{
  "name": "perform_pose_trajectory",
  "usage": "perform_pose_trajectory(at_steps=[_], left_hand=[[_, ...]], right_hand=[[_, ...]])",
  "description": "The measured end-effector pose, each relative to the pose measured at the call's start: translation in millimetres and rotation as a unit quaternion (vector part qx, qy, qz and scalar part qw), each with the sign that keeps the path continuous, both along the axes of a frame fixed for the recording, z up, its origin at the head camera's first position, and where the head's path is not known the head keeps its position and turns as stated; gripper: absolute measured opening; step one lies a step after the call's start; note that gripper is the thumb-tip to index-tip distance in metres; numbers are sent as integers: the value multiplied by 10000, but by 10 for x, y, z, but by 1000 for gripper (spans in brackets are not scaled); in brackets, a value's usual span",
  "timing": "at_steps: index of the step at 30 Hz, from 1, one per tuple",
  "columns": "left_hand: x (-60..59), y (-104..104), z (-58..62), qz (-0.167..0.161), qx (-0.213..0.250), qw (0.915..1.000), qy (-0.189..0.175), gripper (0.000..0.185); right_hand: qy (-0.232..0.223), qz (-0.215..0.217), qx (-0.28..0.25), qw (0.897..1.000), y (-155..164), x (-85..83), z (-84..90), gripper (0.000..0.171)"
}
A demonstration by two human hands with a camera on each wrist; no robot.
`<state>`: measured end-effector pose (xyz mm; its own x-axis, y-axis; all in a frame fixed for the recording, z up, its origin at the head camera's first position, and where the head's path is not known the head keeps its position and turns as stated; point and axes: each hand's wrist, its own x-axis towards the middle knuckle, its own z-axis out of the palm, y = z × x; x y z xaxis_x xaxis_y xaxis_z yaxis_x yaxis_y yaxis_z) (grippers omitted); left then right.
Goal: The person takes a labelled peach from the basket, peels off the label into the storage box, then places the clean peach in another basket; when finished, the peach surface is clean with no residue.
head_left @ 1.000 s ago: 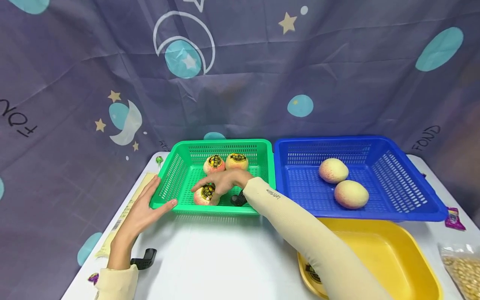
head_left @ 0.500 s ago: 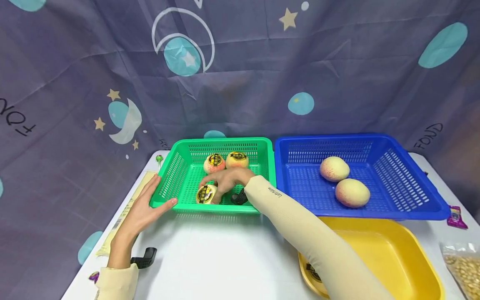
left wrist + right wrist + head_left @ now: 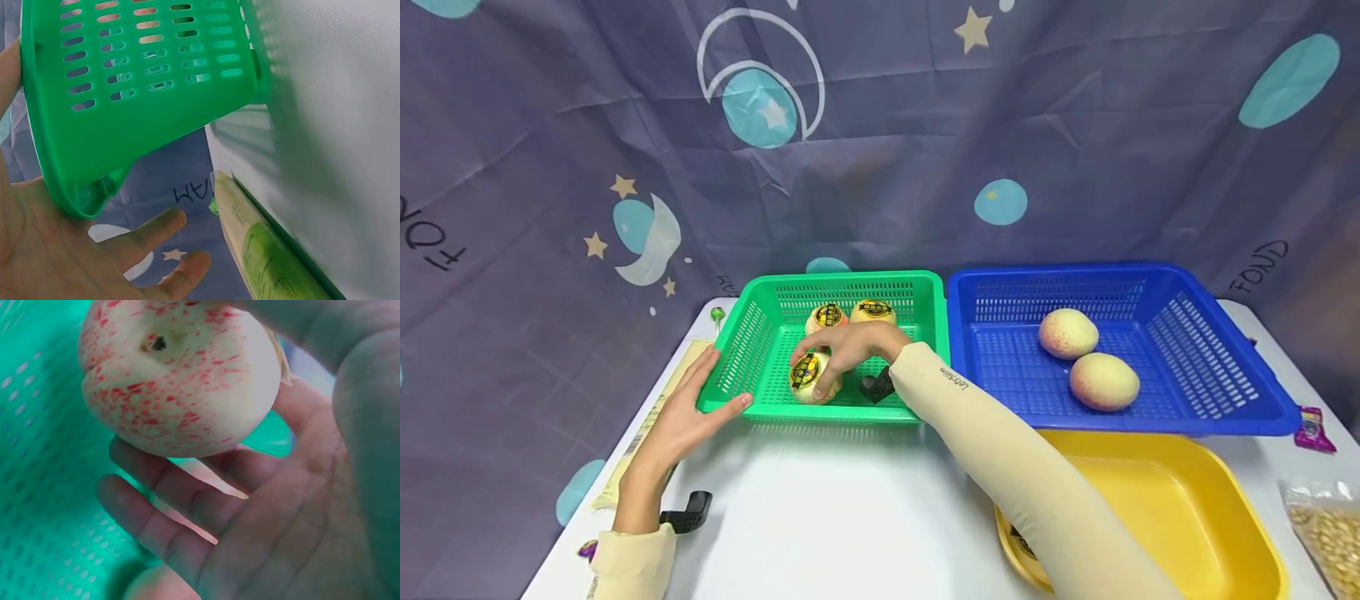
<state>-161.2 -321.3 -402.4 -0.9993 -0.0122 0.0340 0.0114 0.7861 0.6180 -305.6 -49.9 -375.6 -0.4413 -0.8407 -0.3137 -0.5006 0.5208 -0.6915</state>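
Starry cloth backs the white table [image 3: 850,517]. From the head view, my right hand [image 3: 857,346] grips a stickered peach [image 3: 808,377] in the green basket [image 3: 730,367], two more behind it; my left hand [image 3: 681,425] lies flat, fingers straight, against the basket's near-left corner. At the left wrist, that basket [image 3: 125,125] rests on my opened palm [image 3: 56,250]. At the right wrist, fingers [image 3: 175,506] seemingly cradle the peach [image 3: 181,381], barely lifted.

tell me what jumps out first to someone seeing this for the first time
The right hand reaches into the green basket and grips a stickered peach, with two more stickered peaches behind it. The left hand rests on that basket's near left corner. Beside it, the blue basket holds two plain peaches, and a yellow tub sits in front.
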Motion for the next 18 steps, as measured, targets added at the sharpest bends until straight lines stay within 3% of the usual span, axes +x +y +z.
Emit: perform_pose_trajectory(at_steps=[7, 11, 18], left_hand=[[8, 2, -23, -34, 60, 10000, 40, 101], [16, 9, -6, -37, 42, 10000, 24, 101], [12, 4, 7, -14, -11, 10000, -8, 101]], right_hand=[[-174, 43, -1050, 9943, 135, 108, 305, 63], [-123, 116, -1395, 9901, 309, 216, 445, 64], [323, 227, -1625, 9859, 670, 442, 490, 67]])
